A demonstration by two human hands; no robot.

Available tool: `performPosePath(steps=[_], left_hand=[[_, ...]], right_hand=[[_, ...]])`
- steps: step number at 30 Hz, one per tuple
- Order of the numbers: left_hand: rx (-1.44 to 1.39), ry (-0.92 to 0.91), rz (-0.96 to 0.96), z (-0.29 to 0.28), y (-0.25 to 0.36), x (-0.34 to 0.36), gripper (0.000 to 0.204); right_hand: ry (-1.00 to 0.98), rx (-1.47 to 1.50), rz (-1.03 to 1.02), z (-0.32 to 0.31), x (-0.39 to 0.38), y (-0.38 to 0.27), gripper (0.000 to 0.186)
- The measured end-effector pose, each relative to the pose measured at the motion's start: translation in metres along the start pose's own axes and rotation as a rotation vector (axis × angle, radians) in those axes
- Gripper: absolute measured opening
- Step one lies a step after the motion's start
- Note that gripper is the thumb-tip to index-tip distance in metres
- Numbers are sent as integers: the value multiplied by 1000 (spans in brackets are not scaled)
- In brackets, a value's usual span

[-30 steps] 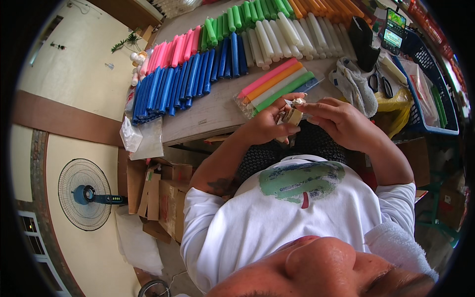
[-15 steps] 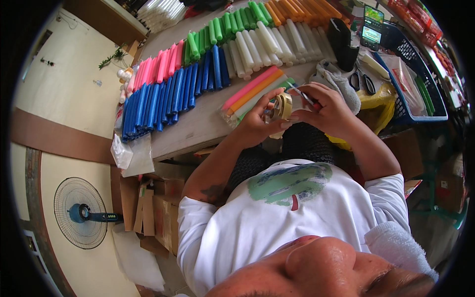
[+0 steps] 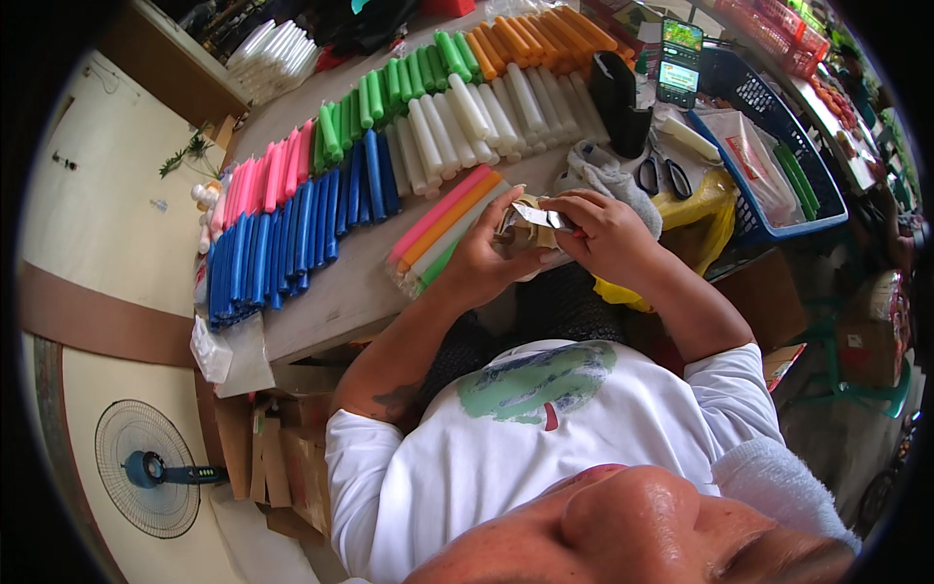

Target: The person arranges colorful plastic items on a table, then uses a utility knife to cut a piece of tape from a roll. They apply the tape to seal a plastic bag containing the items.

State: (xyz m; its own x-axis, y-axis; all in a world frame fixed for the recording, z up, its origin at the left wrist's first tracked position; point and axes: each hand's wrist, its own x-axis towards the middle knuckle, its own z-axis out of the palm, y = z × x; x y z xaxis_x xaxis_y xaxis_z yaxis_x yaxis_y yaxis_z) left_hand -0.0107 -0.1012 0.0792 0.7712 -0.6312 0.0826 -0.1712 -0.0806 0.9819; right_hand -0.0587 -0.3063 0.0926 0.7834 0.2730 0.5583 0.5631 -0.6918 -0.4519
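My left hand is closed around a roll of tan tape, its fingers on the far side and the thumb along the near side. My right hand grips a small cutter with a shiny flat blade, which lies across the roll. Its handle is mostly hidden by the fingers. Just beyond my left hand, on the table, lies a clear-wrapped pack of candles in pink, orange, white and green. Next to my right hand is a grey cloth.
Rows of blue, pink, green, white and orange candles cover the table. At the right are scissors, a yellow plastic bag, a phone and a blue basket. A fan stands left.
The cutter's blade has swung across onto the tape roll, and my right hand has closed in on my left. The whole view has shifted, with the table now lying further left.
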Motion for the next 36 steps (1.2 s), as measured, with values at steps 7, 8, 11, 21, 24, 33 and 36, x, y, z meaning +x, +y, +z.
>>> performPosePath(steps=[7, 8, 11, 21, 24, 33, 36], left_hand=[[99, -21, 52, 9, 14, 44, 92], [121, -15, 54, 10, 13, 51, 93], [190, -11, 47, 14, 16, 74, 96], [394, 32, 647, 20, 51, 253, 105], [301, 30, 655, 32, 36, 301, 107], [282, 9, 540, 44, -25, 359, 104], [319, -29, 543, 47, -21, 354, 103]], right_hand=[[72, -95, 38, -21, 6, 25, 31], [111, -106, 21, -22, 7, 30, 32], [237, -133, -10, -30, 12, 49, 28], [373, -437, -16, -121, 105, 138, 24], [274, -541, 43, -134, 119, 165, 24], [136, -556, 123, -116, 107, 221, 21], [132, -562, 115, -116, 100, 218, 19]])
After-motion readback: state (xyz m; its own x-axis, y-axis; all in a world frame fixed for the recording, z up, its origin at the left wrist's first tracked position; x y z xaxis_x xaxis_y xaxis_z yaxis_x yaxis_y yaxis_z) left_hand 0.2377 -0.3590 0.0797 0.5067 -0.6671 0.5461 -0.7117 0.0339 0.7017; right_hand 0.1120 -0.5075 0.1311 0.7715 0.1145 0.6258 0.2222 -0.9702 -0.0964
